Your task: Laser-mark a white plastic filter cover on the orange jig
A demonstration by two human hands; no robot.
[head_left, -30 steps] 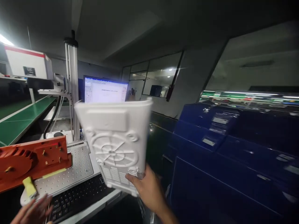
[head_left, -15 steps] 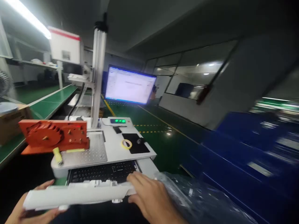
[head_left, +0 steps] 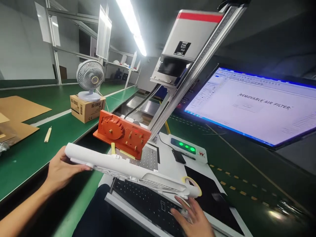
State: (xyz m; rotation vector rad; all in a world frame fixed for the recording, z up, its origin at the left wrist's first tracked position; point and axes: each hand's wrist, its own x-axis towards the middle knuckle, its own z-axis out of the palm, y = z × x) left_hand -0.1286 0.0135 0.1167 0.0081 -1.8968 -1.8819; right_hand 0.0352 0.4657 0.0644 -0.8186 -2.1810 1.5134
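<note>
From the head view, you are holding a long white plastic panel (head_left: 128, 168) edge-on and nearly flat in front of you, above the black keyboard (head_left: 145, 200). Your left hand (head_left: 60, 169) is gripping the panel's left end, thumb on top and fingers curled underneath. Your right hand (head_left: 195, 219) is reaching up under the panel's right end with the fingers spread; they are touching its underside near the grille, but you cannot tell whether they are actually closing on it. The panel is running from your left hand, past the lower edge of the orange fixture (head_left: 122, 133), to just beside the yellow tape roll (head_left: 194, 184).

The orange fixture is sitting tilted on the perforated metal plate (head_left: 148, 158) of the marking station. A slanted aluminium column (head_left: 195, 70) is rising behind it, carrying the grey marking head with a red stripe (head_left: 189, 34). A white control box with green lights (head_left: 189, 149) is lying to the right of the plate, with a black mat (head_left: 212, 194) nearer you. The monitor (head_left: 254, 105) on the right is showing the words "REMOVABLE AIR FILTER". Off to the left, a small fan (head_left: 90, 79) is standing on a cardboard box (head_left: 86, 107) on the green bench (head_left: 29, 144), beside flat cardboard sheets (head_left: 17, 108).
</note>
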